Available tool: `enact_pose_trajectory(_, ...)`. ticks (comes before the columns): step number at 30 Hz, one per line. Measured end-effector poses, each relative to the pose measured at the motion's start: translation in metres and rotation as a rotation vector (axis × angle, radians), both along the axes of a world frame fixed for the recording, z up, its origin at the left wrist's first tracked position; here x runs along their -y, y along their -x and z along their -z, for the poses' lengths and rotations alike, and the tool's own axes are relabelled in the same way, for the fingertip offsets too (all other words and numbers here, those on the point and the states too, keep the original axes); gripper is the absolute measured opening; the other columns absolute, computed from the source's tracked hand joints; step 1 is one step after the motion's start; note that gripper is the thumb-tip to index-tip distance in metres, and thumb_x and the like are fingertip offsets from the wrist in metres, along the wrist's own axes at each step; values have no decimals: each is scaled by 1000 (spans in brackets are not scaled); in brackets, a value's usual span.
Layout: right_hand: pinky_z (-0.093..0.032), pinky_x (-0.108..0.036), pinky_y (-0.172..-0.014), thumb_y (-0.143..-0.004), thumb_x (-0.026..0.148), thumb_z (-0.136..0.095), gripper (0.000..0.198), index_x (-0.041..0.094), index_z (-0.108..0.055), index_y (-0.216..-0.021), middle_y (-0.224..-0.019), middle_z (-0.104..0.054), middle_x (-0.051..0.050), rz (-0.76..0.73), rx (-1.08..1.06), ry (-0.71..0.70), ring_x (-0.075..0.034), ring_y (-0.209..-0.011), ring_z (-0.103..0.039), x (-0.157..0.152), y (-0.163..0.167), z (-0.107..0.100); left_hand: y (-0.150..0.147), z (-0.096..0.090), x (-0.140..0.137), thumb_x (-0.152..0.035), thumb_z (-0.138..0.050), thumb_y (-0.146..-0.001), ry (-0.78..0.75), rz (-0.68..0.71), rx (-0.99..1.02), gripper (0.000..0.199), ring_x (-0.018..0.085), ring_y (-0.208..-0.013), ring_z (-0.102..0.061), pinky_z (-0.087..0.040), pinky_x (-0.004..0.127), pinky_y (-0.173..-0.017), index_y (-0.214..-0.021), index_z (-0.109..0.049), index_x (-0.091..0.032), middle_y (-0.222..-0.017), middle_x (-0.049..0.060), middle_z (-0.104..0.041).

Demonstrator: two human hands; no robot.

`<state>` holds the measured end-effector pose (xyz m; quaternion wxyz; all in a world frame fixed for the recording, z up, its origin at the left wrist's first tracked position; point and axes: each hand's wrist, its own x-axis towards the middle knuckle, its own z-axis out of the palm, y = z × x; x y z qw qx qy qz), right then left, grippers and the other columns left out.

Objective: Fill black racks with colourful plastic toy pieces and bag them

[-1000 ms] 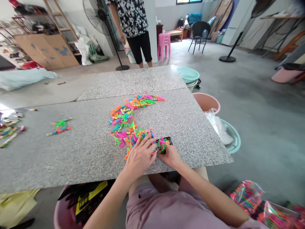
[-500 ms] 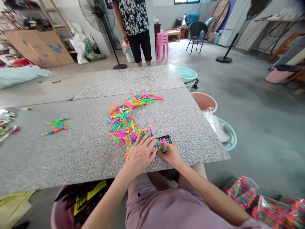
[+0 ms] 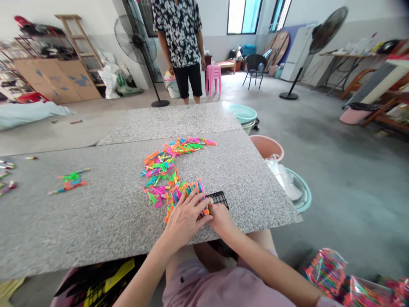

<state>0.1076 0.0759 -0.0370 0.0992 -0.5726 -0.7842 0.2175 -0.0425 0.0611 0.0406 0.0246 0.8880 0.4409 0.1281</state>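
Note:
My left hand [image 3: 185, 213] lies with outstretched fingers across a packed row of small bright plastic toys [image 3: 182, 194]. The toys stand in a black plastic grid basket [image 3: 220, 198], whose right end shows bare. My right hand [image 3: 223, 218] is closed at the right end of the row, inside or against the basket. Its fingertips are hidden, so what they grip cannot be made out. Just beyond the basket, a curved heap of loose toys [image 3: 159, 166] in pink, green, orange and blue lies on the speckled stone table [image 3: 105, 221].
Two toys [image 3: 72, 181] and several thin sticks lie at left. Basins [image 3: 266, 147] stand beyond the table's right edge. Bags of colourful pieces [image 3: 326, 273] sit on the floor at lower right. A person [image 3: 179, 47] stands across the table.
My right hand has moved left to the end of the row; the pink and green toy it held no longer shows. My left hand stays on the row. The view has tilted up.

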Motion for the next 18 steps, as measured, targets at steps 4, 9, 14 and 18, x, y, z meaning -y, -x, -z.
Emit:
enact_pose_trajectory(4, -42, -29, -66, -85, 15, -49, 25, 17, -64, -106, -88, -73, -11, -17, -102, -56, -25, -79, -68, 2, 4, 3, -1, 6, -3, -31, -56, -93, -59, -20, 8, 24, 28, -135, -42, -35, 53, -111, -115, -61, -21, -126, 7, -62)
enact_pose_trajectory(9, -43, -22, -61, -75, 16, -65, 23, 19, -61, -98, -80, -70, -1, -132, -339, -37, -17, -70, -65, -15, -29, 7, 3, 12, -4, -30, -58, -91, -137, -17, 5, 28, 26, -133, -45, -37, 49, -111, -118, -61, -24, -125, 6, -62)
enact_pose_trajectory(14, -47, -34, -86, -89, 29, -55, 27, 16, -60, -113, -111, -66, -13, 322, -181, -290, -26, -102, -62, -88, -120, 15, 8, 17, -6, -33, -61, -89, -197, -17, -6, 30, 26, -130, -49, -40, 48, -109, -118, -62, -25, -123, 5, -64)
enact_pose_trajectory(18, -36, -45, -102, -91, 37, -54, 46, 9, -54, -127, -132, -54, -22, 419, 132, -434, -35, -125, -47, -130, -171, 41, 9, 19, -5, -35, -63, -87, -234, -13, -20, 31, 27, -126, -53, -44, 46, -106, -116, -63, -26, -122, 3, -66)
